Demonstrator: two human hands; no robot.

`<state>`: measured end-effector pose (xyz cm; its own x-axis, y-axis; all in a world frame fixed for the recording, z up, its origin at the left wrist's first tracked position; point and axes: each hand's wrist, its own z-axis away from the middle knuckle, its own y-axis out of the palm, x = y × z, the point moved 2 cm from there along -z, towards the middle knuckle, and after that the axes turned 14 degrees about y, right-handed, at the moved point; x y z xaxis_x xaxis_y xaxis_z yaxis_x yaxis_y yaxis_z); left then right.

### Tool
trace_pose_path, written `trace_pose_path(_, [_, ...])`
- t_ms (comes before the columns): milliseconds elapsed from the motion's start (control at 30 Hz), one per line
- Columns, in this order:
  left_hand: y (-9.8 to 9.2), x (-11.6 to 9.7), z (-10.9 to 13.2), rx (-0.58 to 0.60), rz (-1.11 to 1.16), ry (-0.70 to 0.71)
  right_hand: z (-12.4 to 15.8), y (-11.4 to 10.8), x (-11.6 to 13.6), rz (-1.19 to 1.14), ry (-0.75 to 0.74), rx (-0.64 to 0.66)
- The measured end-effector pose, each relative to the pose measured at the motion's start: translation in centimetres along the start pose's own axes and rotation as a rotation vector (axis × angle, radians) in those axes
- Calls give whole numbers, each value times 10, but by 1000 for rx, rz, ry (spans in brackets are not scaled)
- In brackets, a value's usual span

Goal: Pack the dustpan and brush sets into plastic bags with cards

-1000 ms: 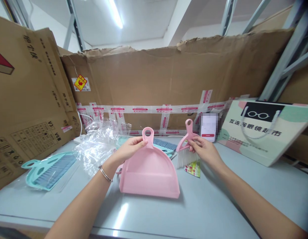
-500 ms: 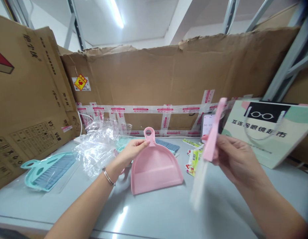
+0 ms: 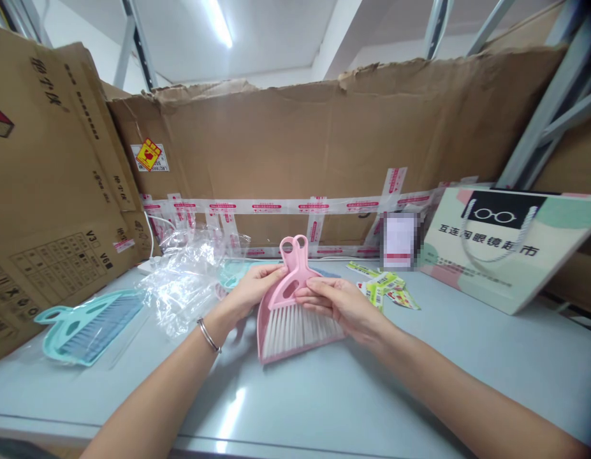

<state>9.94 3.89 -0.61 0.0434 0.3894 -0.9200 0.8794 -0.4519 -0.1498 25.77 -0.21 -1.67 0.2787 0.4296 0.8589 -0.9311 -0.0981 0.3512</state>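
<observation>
A pink dustpan [image 3: 262,328] stands tilted up above the table, its handle pinched by my left hand [image 3: 257,284]. In front of its pan lies a pink hand brush [image 3: 302,271] with white bristles pointing down. My right hand [image 3: 340,303] grips the brush at its body, the thumb on top and the fingers partly curled over the bristle side. The two handle rings sit side by side at the top, slightly offset. Much of the pan is hidden behind the brush.
Clear plastic wrapping [image 3: 180,280] lies left of my hands. Further left is a wrapped teal dustpan with brush [image 3: 92,325]. Green-yellow printed packets [image 3: 384,284] lie behind my right hand. A paper bag [image 3: 505,248] leans at right; a cardboard sheet [image 3: 257,153] stands behind. A pixelated object [image 3: 399,241] stands near it.
My right hand has brought the brush leftward from the right side and laid it against the front of the dustpan. My left hand keeps its hold on the dustpan handle.
</observation>
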Motion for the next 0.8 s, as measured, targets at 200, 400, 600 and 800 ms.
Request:
trace_pose_path(200, [-3, 0, -1, -20, -15, 49, -1, 14, 8, -3, 23, -31])
trace_pose_path(400, [-1, -5, -3, 72, -218, 174, -12, 15, -2, -47, -32, 16])
trace_pose_path(600, [-3, -1, -5, 29, -348, 172, -12, 3, 1, 221, -121, -107])
trace_pose_path(800, [1, -2, -2, 64, -251, 116, 7, -22, 29, 607, -618, -475])
